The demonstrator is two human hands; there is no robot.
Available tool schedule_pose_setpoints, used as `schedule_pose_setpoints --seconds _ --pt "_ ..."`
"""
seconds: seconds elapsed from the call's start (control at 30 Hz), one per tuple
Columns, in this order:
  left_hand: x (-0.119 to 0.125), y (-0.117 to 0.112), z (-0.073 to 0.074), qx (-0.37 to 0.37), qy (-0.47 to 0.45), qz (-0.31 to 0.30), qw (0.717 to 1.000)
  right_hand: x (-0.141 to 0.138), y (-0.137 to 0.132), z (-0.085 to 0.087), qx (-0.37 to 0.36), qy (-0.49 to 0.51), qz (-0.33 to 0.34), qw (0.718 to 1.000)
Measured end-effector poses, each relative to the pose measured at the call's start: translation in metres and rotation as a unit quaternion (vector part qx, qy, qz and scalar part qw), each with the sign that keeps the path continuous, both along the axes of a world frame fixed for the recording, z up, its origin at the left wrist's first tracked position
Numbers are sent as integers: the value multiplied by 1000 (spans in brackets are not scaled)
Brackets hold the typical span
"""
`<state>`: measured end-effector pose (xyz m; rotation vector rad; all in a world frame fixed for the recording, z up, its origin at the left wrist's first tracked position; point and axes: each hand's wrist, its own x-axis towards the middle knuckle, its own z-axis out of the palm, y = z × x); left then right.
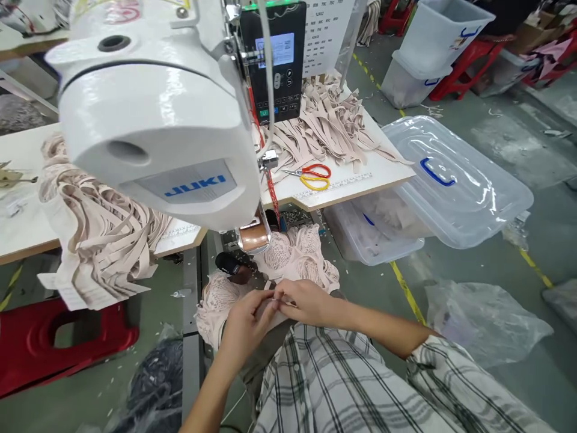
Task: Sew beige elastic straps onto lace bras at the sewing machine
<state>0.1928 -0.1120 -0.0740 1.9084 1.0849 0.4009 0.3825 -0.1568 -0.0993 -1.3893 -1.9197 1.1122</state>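
A pale pink lace bra [310,257] is spread below the head of the white sewing machine [157,126], some of it on my lap. Its lace covers both sides of my hands. My left hand [247,322] pinches an edge of the bra between thumb and fingers. Close against it, my right hand [309,302] is closed on the same edge, fingertips nearly touching the left ones. The exact bit between the fingertips is mostly hidden. Just beyond the hands is the machine's sewing end, with a copper-coloured part [253,236] under the head.
Pink fabric strips lie heaped on the left tabletop [108,222] and behind the control panel [274,66]. Red-and-yellow scissors [315,175] rest near the right table edge. A lidded clear bin [460,180] stands at right, a red stool [67,340] at left.
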Motion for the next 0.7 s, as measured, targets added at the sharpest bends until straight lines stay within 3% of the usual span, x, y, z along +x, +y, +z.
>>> schedule_pose_setpoints --seconds 0.3,0.57,0.7 --pt "-5 -10 -3 44 66 26 997 -1 2 7 16 -46 14 999" --pt "1 -14 -6 204 86 -17 975 2 7 13 59 -70 20 996" --pt "3 -15 -7 240 89 -19 966 7 11 16 92 -90 21 991"
